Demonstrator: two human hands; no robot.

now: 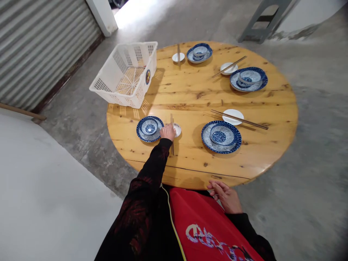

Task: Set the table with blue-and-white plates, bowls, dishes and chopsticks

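My left hand (168,132) reaches over the near left of the table, its fingers closed on a pair of chopsticks (172,148) whose ends show above and below it. Right of that hand sits a small white dish (177,130), partly covered. Close on its left is a blue-rimmed plate (141,136) bearing a patterned bowl (149,127). My right hand (225,197) hangs at the table's front edge, fingers loosely bent and apart, holding nothing.
Three more settings of plate, bowl, white dish and chopsticks stand on the round wooden table (187,98): a near-right plate (204,139), a far-right plate (263,80) and a back plate (191,58). A white plastic basket (130,98) stands at the left edge. A grey stool (263,21) is beyond.
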